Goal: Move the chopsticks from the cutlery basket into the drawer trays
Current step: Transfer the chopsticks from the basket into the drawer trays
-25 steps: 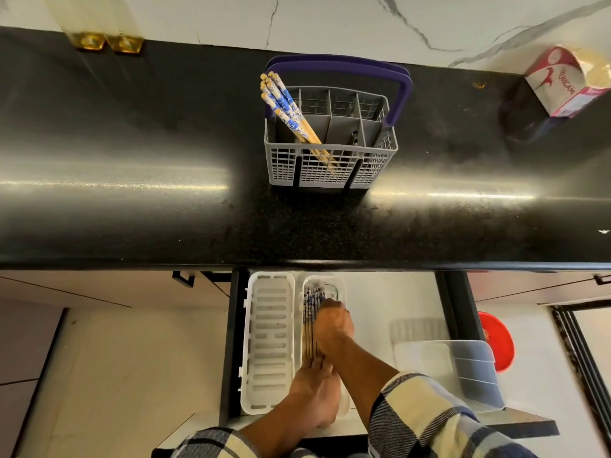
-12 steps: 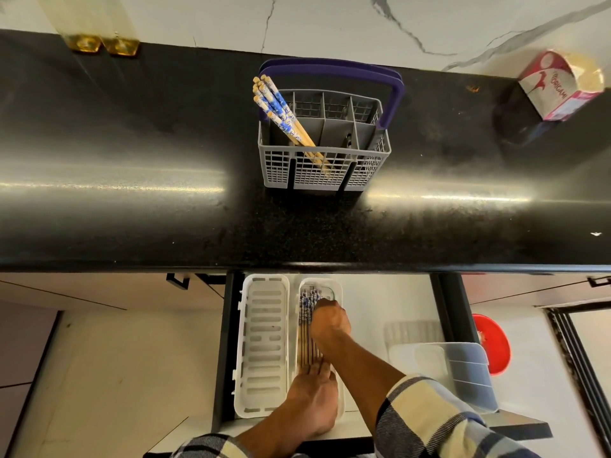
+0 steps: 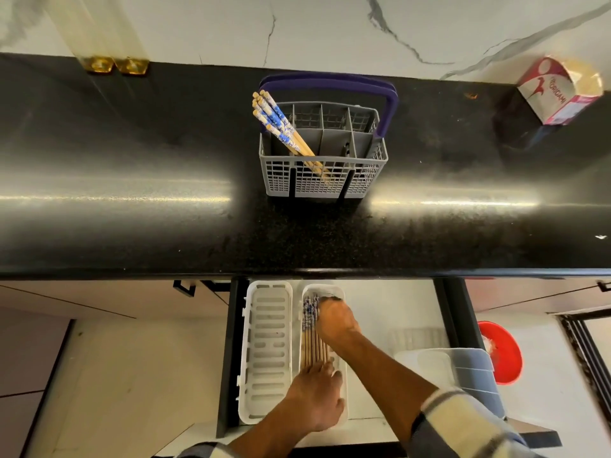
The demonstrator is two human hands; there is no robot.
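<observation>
A grey cutlery basket with a purple handle stands on the black counter. Several blue-patterned chopsticks lean out of its left compartment. Below, in the open drawer, lie two white slotted trays. The left tray holds nothing. The right tray holds several chopsticks lying lengthwise. My right hand is curled over their patterned far ends. My left hand rests with straight fingers on their near ends.
A clear plastic container sits in the drawer's right side. A red bowl-like object lies lower right outside the drawer. A red-and-white carton stands at the counter's back right, and two amber glass objects at back left.
Both hands stay in the right tray over the chopsticks. The view has shifted slightly, and my left hand sits a little nearer the tray's near end.
</observation>
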